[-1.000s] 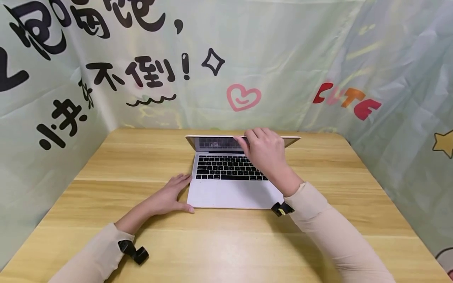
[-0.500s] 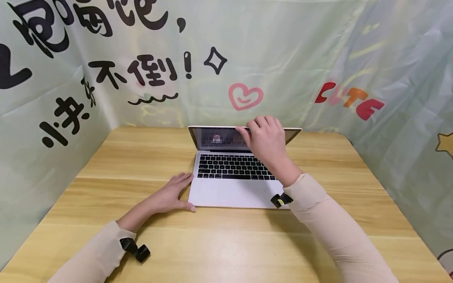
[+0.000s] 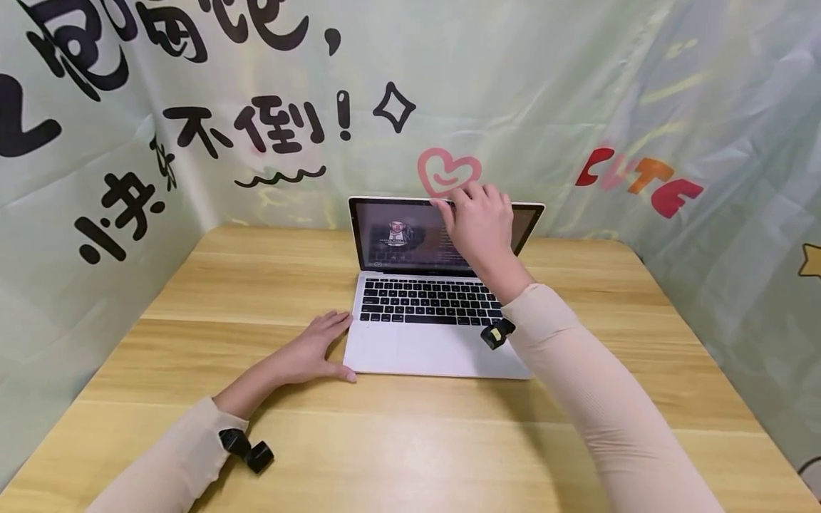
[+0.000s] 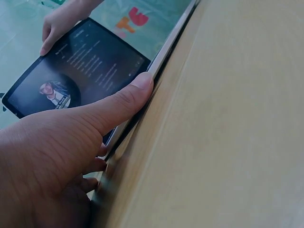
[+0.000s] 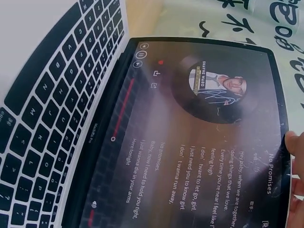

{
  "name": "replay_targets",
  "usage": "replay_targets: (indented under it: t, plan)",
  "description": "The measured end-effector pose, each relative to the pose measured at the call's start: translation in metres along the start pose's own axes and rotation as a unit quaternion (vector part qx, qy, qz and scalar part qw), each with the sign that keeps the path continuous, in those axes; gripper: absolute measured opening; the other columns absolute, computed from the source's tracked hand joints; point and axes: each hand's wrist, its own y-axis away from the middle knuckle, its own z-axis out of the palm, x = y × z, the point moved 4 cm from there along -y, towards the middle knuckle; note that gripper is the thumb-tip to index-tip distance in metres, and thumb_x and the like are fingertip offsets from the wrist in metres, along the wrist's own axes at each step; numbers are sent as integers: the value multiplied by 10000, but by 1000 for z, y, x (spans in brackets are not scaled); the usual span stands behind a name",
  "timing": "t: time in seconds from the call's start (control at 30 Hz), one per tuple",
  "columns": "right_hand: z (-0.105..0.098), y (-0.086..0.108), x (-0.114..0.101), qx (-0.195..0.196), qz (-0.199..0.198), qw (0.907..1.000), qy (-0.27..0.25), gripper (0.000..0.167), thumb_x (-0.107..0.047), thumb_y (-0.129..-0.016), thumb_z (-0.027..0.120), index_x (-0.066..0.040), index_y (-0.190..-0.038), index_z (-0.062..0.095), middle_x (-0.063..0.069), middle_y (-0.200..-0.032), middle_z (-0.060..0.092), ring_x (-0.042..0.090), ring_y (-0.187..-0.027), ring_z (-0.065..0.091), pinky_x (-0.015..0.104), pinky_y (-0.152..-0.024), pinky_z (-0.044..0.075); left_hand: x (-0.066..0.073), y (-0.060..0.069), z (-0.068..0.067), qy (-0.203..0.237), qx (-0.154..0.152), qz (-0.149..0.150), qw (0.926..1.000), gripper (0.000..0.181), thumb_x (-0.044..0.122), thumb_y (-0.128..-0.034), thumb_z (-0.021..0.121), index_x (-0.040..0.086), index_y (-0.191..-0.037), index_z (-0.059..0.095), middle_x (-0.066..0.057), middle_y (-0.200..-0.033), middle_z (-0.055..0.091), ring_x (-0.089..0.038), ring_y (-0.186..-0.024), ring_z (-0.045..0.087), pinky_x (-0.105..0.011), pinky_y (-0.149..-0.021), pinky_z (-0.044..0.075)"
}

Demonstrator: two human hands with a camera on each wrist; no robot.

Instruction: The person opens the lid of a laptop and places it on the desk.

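Note:
A silver laptop (image 3: 410, 349) stands raised on the table, its black keyboard (image 3: 423, 303) toward me. The lit screen (image 5: 190, 128) shows a music player with lyrics and a round picture. My right hand (image 3: 481, 224) grips the top edge of the lid right of its middle, thumb on the screen side and fingers behind. In the right wrist view only part of that hand (image 5: 297, 164) shows at the edge. My left hand (image 3: 308, 353) rests on the table against the laptop's left side, with fingers along the edge and the thumb (image 4: 121, 102) at the front corner.
A wooden table (image 3: 410, 442) lies under the laptop. Printed fabric (image 3: 526, 92) with dark lettering, a pink heart and the word CUTE hangs behind and at both sides. Each sleeve carries a small black camera mount (image 3: 246, 450).
My right hand has raised the lid and tilted it back, so the screen shows far more. The left hand stays at the laptop's left side. The head view has shifted slightly.

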Motion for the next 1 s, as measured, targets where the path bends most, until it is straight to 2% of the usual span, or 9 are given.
replay_targets:
  t: [0.3, 0.5, 0.63, 0.83, 1.0]
  plan:
    - [16, -18, 8, -456, 527, 9976, -23, 437, -471, -968, 565, -91, -1076, 754, 110, -967, 652, 345, -945, 571, 513, -824, 481, -1, 0, -1, 0, 12, -22, 10000, 1181, 697, -694, 725, -3, -1528, 269, -191, -1582, 229, -400, -1462, 104, -561, -1165, 79]
    - [30, -31, 15, -928, 837, 9921, -102, 449, -481, -980, 535, -113, -1118, 752, 105, -1060, 655, 344, -1020, 560, 508, -875, 460, -1, 0, 0, -15, 39, -53, 10000, 1183, 701, -688, 727, 2, -1528, 274, -181, -1583, 238, -392, -1464, 106, -552, -1168, 77]
    - [40, -37, 19, -1107, 966, 9891, -114, 475, -503, -973, 530, -109, -1135, 742, 116, -1130, 656, 349, -1107, 549, 506, -905, 449, -3, 0, 0, -21, 50, -55, 10000, 1174, 685, -691, 737, -7, -1523, 282, -187, -1578, 245, -396, -1462, 116, -553, -1168, 82]
    - [54, -43, 26, -894, 943, 9913, -215, 474, -504, -962, 546, -107, -1114, 754, 105, -1122, 664, 344, -1142, 544, 508, -960, 431, -3, 0, -1, -18, 51, -86, 9999, 1182, 685, -685, 740, -8, -1524, 279, -189, -1579, 242, -393, -1463, 115, -554, -1167, 86]
    - [67, -46, 34, -643, 914, 9935, -231, 459, -498, -947, 572, -105, -1083, 768, 102, -1090, 677, 334, -1098, 569, 501, -934, 449, -2, -1, 1, -44, 49, -96, 9999, 1181, 688, -685, 739, 0, -1527, 275, -175, -1583, 241, -385, -1465, 114, -542, -1171, 85]
